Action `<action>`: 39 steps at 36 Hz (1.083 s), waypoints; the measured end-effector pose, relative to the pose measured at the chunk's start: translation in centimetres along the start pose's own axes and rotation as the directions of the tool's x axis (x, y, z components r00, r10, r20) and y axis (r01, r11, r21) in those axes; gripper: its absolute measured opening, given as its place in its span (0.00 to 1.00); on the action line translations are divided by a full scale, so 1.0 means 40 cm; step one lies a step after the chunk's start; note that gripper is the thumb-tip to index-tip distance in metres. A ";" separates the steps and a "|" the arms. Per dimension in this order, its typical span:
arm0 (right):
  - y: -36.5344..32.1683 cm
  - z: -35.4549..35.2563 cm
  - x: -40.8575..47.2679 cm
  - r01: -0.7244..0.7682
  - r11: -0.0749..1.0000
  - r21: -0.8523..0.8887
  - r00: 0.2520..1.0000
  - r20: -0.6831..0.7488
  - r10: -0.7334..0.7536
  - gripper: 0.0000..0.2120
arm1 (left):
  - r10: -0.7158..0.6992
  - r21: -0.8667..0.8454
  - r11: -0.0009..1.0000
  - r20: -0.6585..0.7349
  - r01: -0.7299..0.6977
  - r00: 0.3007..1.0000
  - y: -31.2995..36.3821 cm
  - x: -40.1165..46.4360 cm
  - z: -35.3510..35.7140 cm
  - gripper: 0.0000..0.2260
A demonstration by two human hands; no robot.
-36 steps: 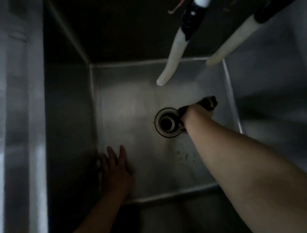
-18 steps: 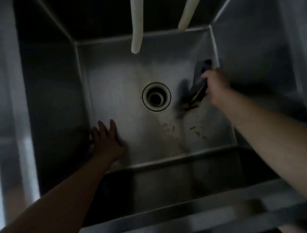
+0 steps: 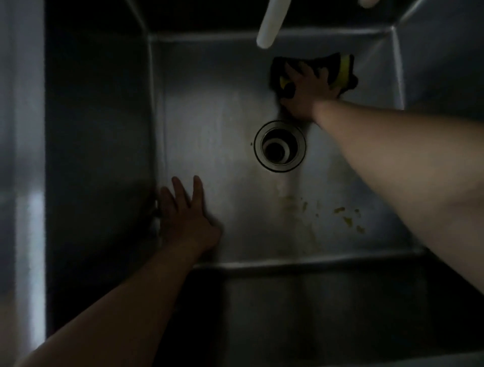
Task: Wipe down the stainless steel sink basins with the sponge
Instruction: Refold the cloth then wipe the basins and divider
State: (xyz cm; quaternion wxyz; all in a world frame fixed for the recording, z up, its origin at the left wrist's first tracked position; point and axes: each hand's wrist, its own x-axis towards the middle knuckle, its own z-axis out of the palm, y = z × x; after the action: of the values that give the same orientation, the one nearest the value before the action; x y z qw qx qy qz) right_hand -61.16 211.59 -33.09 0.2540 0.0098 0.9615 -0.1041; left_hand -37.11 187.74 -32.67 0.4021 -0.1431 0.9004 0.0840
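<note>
I look down into a deep stainless steel sink basin (image 3: pixel 209 125) in dim light. My right hand (image 3: pixel 306 89) presses a yellow sponge with a dark scouring side (image 3: pixel 344 69) flat on the basin floor near the far wall, just beyond the round drain (image 3: pixel 279 146). The fingers cover much of the sponge. My left hand (image 3: pixel 187 217) rests flat, fingers spread, on the basin floor at the near left corner, against the left wall, holding nothing.
A white hose end (image 3: pixel 269 26) hangs over the far side of the basin; a second one (image 3: pixel 368 2) shows at the top edge. Yellowish food bits (image 3: pixel 345 217) and a smear lie on the floor near the front right. The basin's walls are steep.
My right hand has carried the sponge from the right side of the drain toward the far wall and laid it flat. My left hand stays planted at the left wall.
</note>
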 end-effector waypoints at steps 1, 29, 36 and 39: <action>-0.019 0.006 -0.007 0.067 0.997 -0.037 0.998 0.005 -0.067 0.37 | -0.004 0.005 1.000 0.004 0.004 1.000 0.002 0.002 0.001 0.51; 0.163 0.083 -0.544 0.260 0.901 -0.347 0.756 0.654 0.034 0.20 | -0.036 -0.068 0.997 0.142 0.046 0.989 0.022 -0.017 -0.087 0.48; 0.270 -0.082 -0.436 0.067 0.886 -0.459 0.990 0.138 -0.004 0.20 | -0.026 -0.141 0.989 0.122 0.043 0.992 0.047 -0.021 -0.036 0.53; 0.283 -0.098 -0.369 -0.050 0.936 -0.350 0.999 -0.016 0.047 0.20 | -0.028 -0.129 0.991 0.108 0.042 0.994 0.048 -0.019 -0.027 0.54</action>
State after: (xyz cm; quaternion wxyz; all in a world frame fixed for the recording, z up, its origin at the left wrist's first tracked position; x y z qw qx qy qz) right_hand -49.41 223.99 -24.74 0.2506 -0.0112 0.9651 0.0748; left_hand -38.00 189.39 -31.33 0.4402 -0.1804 0.8678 0.1435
